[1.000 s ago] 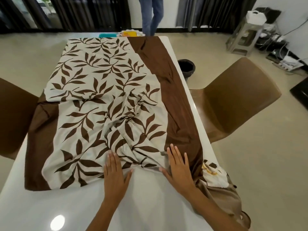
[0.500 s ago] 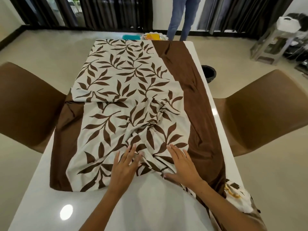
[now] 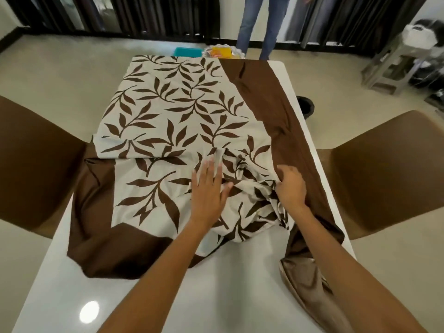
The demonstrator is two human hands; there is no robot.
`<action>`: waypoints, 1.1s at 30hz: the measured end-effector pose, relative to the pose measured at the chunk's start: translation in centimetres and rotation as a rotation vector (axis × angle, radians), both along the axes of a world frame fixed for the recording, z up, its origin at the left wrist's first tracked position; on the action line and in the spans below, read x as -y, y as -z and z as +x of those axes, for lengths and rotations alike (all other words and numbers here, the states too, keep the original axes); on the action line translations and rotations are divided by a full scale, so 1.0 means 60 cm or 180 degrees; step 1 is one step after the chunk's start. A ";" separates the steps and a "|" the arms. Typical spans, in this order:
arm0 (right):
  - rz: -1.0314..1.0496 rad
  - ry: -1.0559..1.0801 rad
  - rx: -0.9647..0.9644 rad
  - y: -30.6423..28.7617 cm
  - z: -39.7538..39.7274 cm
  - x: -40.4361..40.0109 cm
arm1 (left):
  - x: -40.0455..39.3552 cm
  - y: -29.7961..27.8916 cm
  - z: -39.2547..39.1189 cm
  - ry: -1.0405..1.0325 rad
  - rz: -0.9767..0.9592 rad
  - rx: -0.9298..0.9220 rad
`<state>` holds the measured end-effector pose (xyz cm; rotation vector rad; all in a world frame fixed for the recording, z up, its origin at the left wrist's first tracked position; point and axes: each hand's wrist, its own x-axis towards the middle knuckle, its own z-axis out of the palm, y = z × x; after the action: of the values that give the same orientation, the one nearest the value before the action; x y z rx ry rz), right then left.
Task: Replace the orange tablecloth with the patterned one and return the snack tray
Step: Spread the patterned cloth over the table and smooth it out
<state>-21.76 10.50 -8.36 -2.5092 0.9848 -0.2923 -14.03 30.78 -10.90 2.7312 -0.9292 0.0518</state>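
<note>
A brown chair [image 3: 36,164] stands on the left of the white table [image 3: 216,284] and another chair [image 3: 394,169] on the right. Past the far end stands a person in jeans [image 3: 259,22] before dark curtains [image 3: 156,15]. A grey stool [image 3: 394,63] stands at far right, a dark pot [image 3: 306,107] on the floor by the table's right edge.

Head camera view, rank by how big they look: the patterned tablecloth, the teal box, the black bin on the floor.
1. patterned tablecloth, by far the largest.
2 and 3. teal box and black bin: similar, both partly hidden, so unranked.
</note>
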 end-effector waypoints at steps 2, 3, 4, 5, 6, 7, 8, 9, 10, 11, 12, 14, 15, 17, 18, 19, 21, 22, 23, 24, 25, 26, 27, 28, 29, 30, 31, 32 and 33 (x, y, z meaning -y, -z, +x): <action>-0.0162 -0.0486 0.0042 0.028 -0.015 -0.018 | -0.001 0.032 -0.060 0.0611 -0.0117 0.0143; -0.0210 -0.0629 0.0034 0.044 -0.030 -0.026 | -0.005 0.052 -0.092 0.0929 -0.0030 0.0183; -0.0238 -0.0679 0.0039 0.058 -0.045 -0.031 | -0.013 0.072 -0.120 0.1180 0.0113 0.0193; -0.0224 -0.0655 0.0038 0.070 -0.059 -0.033 | -0.023 0.091 -0.142 0.1342 0.0267 0.0216; -0.0170 -0.0592 0.0022 0.079 -0.069 -0.031 | -0.032 0.107 -0.156 0.1397 0.0383 0.0262; -0.0077 -0.0506 -0.0005 0.086 -0.075 -0.026 | -0.039 0.118 -0.163 0.1373 0.0439 0.0297; 0.0032 -0.0421 -0.0039 0.091 -0.076 -0.017 | -0.044 0.120 -0.165 0.1310 0.0437 0.0270; 0.0156 -0.0359 -0.0108 0.095 -0.075 -0.006 | -0.046 0.117 -0.162 0.1260 0.0413 0.0193; 0.0286 -0.0337 -0.0219 0.099 -0.072 0.007 | -0.049 0.114 -0.160 0.1258 0.0385 0.0131; 0.0426 -0.0348 -0.0372 0.103 -0.069 0.020 | -0.053 0.111 -0.158 0.1304 0.0346 0.0123; 0.0573 -0.0365 -0.0564 0.108 -0.066 0.032 | -0.058 0.110 -0.158 0.1403 0.0286 0.0159; 0.0762 -0.0314 -0.0953 0.118 -0.062 0.053 | -0.081 0.113 -0.164 0.1704 0.0132 0.0350; 0.0769 -0.0259 -0.1073 0.123 -0.062 0.065 | -0.095 0.113 -0.171 0.1818 0.0076 0.0417; 0.0690 -0.0168 -0.1186 0.132 -0.066 0.084 | -0.130 0.108 -0.186 0.1924 -0.0019 0.0455; 0.0589 -0.0169 -0.1243 0.136 -0.072 0.091 | -0.149 0.102 -0.194 0.1931 -0.0096 0.0469; 0.0412 -0.0208 -0.1306 0.141 -0.080 0.098 | -0.169 0.096 -0.200 0.1926 -0.0197 0.0434; 0.0032 -0.0299 -0.1395 0.150 -0.097 0.109 | -0.208 0.078 -0.211 0.1836 -0.0347 0.0291; -0.0014 -0.0296 -0.1409 0.151 -0.102 0.112 | -0.227 0.066 -0.217 0.1772 -0.0361 0.0221; 0.0049 -0.0251 -0.1407 0.149 -0.102 0.112 | -0.243 0.054 -0.221 0.1700 -0.0402 0.0110; 0.0136 -0.0186 -0.1390 0.146 -0.101 0.108 | -0.256 0.044 -0.226 0.1581 -0.0535 -0.0066; 0.0167 -0.0141 -0.1351 0.143 -0.099 0.100 | -0.264 0.037 -0.229 0.1364 -0.0764 -0.0298; 0.0121 -0.0157 -0.1281 0.142 -0.099 0.088 | -0.267 0.031 -0.227 0.1037 -0.0993 -0.0527; 0.0029 -0.0246 -0.1202 0.143 -0.105 0.073 | -0.264 0.028 -0.220 0.0625 -0.1109 -0.0671; -0.0071 -0.0373 -0.1157 0.145 -0.115 0.057 | -0.257 0.028 -0.207 0.0177 -0.1103 -0.0714; -0.0169 -0.0486 -0.1158 0.149 -0.129 0.041 | -0.246 0.031 -0.192 -0.0236 -0.1014 -0.0700; -0.0271 -0.0554 -0.1176 0.153 -0.146 0.029 | -0.235 0.039 -0.178 -0.0571 -0.0880 -0.0712; -0.0377 -0.0566 -0.1165 0.157 -0.160 0.022 | -0.225 0.048 -0.165 -0.0803 -0.0721 -0.0783; -0.0444 -0.0542 -0.1122 0.159 -0.171 0.019 | -0.215 0.059 -0.155 -0.0926 -0.0545 -0.0865; -0.0462 -0.0519 -0.1072 0.160 -0.179 0.020 | -0.205 0.070 -0.149 -0.0967 -0.0342 -0.0951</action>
<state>-32.50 9.30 -17.97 -2.8126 0.8984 0.1181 -22.98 43.10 -15.08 2.6564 -0.4161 -0.2366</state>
